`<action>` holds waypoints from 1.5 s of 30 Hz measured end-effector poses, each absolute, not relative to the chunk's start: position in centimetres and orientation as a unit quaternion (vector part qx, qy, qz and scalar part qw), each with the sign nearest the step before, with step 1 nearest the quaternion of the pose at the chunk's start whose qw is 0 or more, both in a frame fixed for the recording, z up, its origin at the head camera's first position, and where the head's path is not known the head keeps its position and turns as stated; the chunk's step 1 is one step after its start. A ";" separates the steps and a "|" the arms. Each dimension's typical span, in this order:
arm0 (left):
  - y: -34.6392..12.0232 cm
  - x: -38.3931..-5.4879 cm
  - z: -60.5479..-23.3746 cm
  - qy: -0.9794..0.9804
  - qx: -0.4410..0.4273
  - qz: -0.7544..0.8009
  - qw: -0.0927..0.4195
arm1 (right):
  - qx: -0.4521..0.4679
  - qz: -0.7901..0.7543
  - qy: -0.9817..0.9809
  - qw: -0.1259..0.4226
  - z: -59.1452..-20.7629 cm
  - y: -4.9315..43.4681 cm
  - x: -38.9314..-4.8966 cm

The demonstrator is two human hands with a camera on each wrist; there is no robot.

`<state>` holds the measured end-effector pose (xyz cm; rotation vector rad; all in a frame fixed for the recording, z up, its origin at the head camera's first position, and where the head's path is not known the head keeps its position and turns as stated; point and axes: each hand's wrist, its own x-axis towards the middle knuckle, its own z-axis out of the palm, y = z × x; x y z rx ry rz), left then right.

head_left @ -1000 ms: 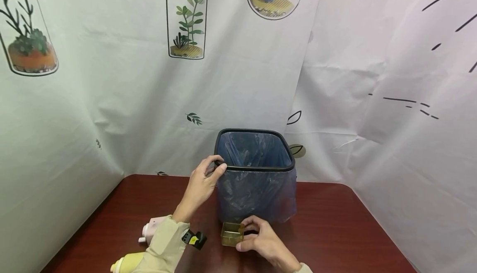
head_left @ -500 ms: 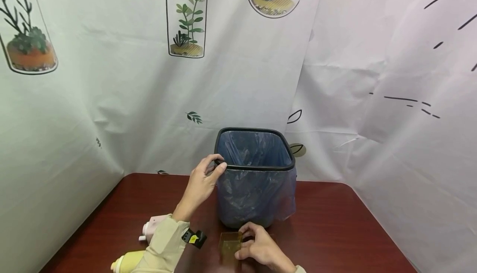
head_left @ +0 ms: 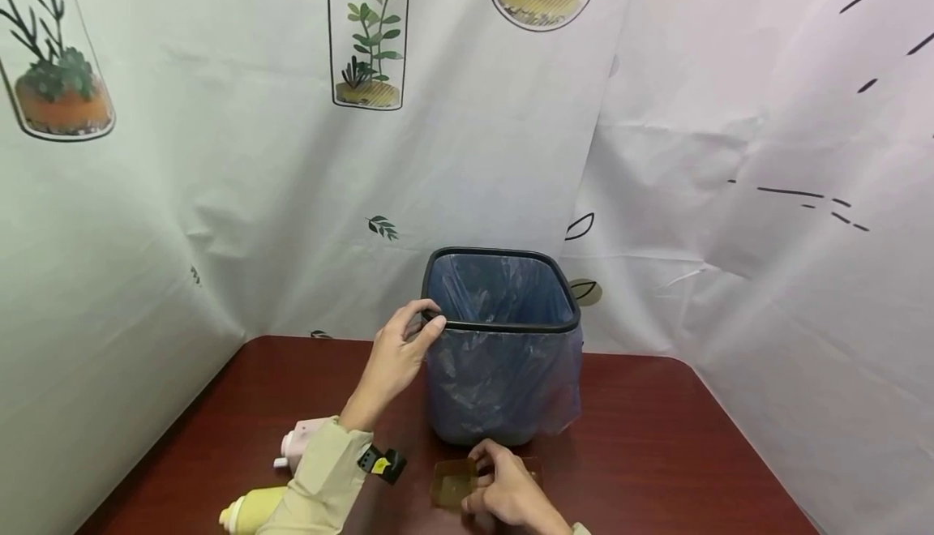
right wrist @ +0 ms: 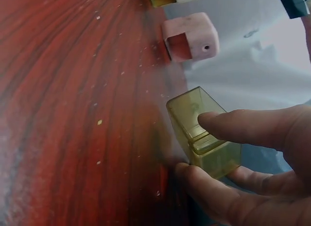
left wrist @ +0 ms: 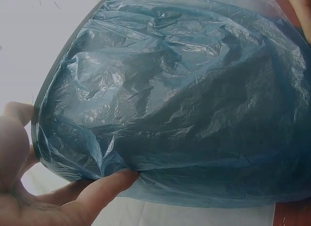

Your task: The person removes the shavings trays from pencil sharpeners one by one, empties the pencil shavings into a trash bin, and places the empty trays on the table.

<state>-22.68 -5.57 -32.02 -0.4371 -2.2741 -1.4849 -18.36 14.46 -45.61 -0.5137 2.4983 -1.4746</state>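
Note:
A trash bin with a blue liner and black rim stands at the middle of the table. My left hand pinches its near left rim, and the left wrist view shows the thumb on the outside of the liner. In front of the bin my right hand holds a small translucent amber box, which looks like a pencil sharpener's shavings drawer. The right wrist view has it between thumb and fingers, close over the tabletop. Whether anything is inside it I cannot tell.
Left of the bin, partly behind the left sleeve, lie a pink sharpener body with an open square slot and a yellow sharpener. Small specks dot the red-brown table. Printed cloth hangs behind.
My right hand has shifted slightly down and turned the amber drawer, which showed its open top earlier. The left hand keeps its grip on the bin's rim.

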 end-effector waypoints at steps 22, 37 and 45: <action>-5.5 -22.6 -32.2 -0.809 -0.164 -0.533 0.188 | -0.140 -0.397 0.904 0.080 -46.1 13.9 -18.1; -5.5 -22.5 -32.8 -0.809 -0.183 -0.525 0.190 | -0.139 -0.345 0.926 0.066 -45.1 13.7 -17.9; -6.5 -20.9 -34.1 -0.837 -0.143 -0.501 0.168 | -0.175 -0.364 0.907 -0.122 -43.1 15.2 -17.1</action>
